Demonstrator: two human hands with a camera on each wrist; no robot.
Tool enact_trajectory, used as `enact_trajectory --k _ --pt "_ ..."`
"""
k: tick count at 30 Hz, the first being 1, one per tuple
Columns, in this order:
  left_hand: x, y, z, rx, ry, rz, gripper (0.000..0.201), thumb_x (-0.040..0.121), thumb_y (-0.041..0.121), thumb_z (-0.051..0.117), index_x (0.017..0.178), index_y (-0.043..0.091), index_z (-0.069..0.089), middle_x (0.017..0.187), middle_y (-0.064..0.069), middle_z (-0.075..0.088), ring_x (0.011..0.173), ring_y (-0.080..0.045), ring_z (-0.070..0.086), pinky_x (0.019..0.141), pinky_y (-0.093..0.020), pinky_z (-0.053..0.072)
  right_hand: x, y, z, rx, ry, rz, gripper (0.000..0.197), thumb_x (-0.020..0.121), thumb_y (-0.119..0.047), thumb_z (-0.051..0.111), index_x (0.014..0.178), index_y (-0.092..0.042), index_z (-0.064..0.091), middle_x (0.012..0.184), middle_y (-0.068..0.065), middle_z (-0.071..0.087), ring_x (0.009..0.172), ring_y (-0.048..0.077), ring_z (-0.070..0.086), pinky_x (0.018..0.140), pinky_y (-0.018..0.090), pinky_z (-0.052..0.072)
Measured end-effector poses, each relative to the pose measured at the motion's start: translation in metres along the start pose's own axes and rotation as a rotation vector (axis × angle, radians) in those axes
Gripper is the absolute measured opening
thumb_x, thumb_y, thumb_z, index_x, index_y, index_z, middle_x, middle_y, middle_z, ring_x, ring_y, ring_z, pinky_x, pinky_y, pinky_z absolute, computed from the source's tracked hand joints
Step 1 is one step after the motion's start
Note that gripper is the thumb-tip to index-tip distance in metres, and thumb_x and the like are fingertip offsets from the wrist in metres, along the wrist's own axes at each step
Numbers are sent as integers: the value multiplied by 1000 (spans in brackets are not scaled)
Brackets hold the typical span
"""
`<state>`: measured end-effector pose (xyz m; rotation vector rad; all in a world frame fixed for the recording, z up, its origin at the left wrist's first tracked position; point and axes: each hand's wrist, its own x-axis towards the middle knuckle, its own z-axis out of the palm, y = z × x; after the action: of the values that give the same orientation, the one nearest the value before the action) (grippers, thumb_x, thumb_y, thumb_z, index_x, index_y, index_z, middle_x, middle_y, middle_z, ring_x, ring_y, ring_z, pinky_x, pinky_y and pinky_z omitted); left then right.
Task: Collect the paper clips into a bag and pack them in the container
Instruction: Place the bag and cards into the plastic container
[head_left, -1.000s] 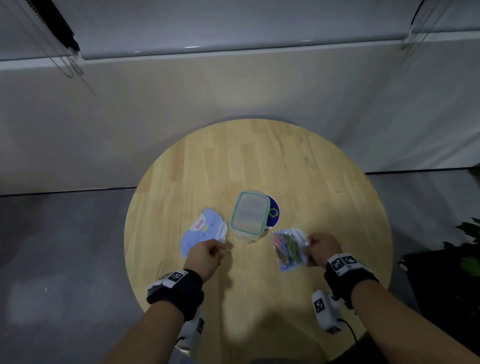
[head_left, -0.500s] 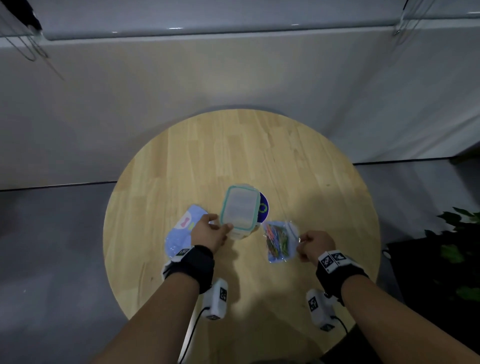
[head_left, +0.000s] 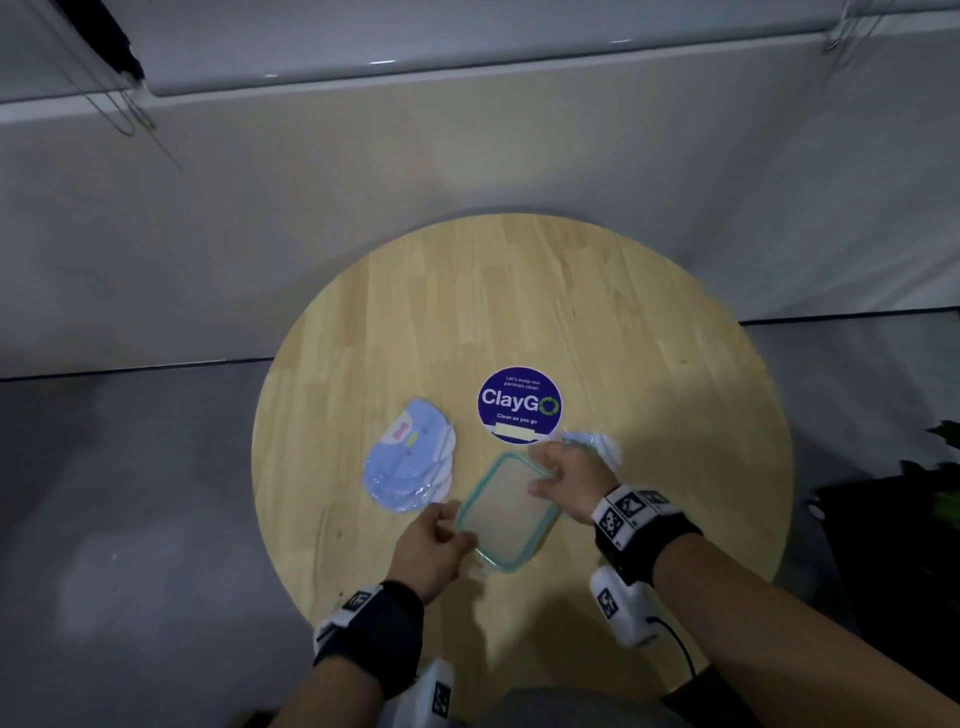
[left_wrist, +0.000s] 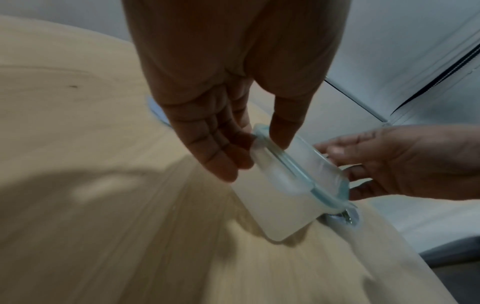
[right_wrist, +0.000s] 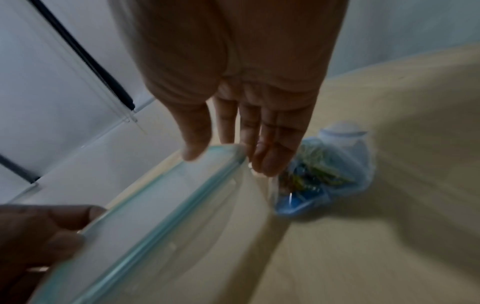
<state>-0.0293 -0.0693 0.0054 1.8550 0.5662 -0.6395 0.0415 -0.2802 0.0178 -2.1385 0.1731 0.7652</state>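
A clear container (head_left: 506, 512) with a teal-rimmed lid stands on the round wooden table (head_left: 649, 338), near its front. My left hand (head_left: 457, 530) pinches its near left corner, thumb on the lid and fingers down the side wall (left_wrist: 259, 152). At the far right edge, my right hand (head_left: 543, 475) holds the rim, thumb over the lid (right_wrist: 226, 158). The small clear bag of coloured paper clips (right_wrist: 324, 174) lies on the table just beyond the right fingers, and in the head view that hand mostly hides the bag of clips (head_left: 597, 444).
A stack of empty blue-printed bags (head_left: 410, 462) lies left of the container. A round dark-blue ClayGo sticker (head_left: 519, 405) sits on the tabletop behind it. A pale wall panel runs behind the table, and a dark plant (head_left: 940, 457) stands at the right.
The container has come off the sticker towards me. My left hand left the bag stack and took the container. My right hand let go of the clip bag and moved onto the lid.
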Motion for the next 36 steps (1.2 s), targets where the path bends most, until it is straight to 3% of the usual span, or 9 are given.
enact_trajectory --k 7,11,15,21,25,28,30,33,36 --pt "13 9 -3 326 -141 106 29 85 33 64 110 18 62 104 -2 67 89 -17 60 81 -28 46 6 4 7 -100 -123 101 55 73 -18 75 125 -18 58 121 2 66 108 20 62 97 36 50" --pt "17 24 -7 201 -278 -56 14 85 16 66 93 10 56 83 -6 59 66 -16 54 58 -26 48 5 -8 4 -221 -106 135 57 72 -26 77 123 -19 54 115 -2 62 106 20 60 89 27 46" --pt "6 11 -5 -125 -378 -163 29 72 14 71 93 8 51 59 -4 50 43 -14 42 40 -19 39 -11 -8 13 -93 -45 286 44 75 -40 74 103 -11 57 89 3 64 87 26 66 79 37 57" --pt "3 1 -2 -183 -273 -122 35 76 9 73 103 7 51 81 -10 59 57 -22 56 46 -26 49 -37 10 13 433 -301 424 25 86 -16 67 107 -9 55 84 5 66 81 20 64 71 32 56" --pt "0 5 -5 -150 -267 -70 53 63 21 74 107 6 49 88 -12 61 67 -22 63 53 -32 55 -35 11 16 559 -254 421 23 85 -13 67 104 -10 55 97 9 66 87 26 65 65 42 58" --pt "-3 9 -9 -42 -274 -38 34 75 20 75 99 12 52 86 -5 64 68 -16 64 56 -30 54 -38 7 18 483 -189 375 15 86 -15 66 89 -14 51 93 8 62 80 24 63 53 36 59" --pt "-2 19 -16 194 -204 42 22 83 31 68 75 19 53 69 4 57 60 -10 54 56 -23 44 -39 10 18 414 -180 333 19 85 -22 67 90 -14 51 88 8 63 74 23 65 55 33 57" --pt "19 32 -39 433 98 186 49 89 43 55 53 13 43 52 0 43 56 -19 43 55 -28 33 -37 17 22 421 -134 323 26 83 -23 70 99 -13 53 89 7 64 73 24 65 57 34 56" --pt "58 37 -66 421 372 271 32 88 33 57 82 2 61 80 -17 58 73 -31 56 66 -34 43 -31 22 30 406 -60 305 23 81 -19 72 85 -12 50 71 6 58 58 21 56 54 29 50"
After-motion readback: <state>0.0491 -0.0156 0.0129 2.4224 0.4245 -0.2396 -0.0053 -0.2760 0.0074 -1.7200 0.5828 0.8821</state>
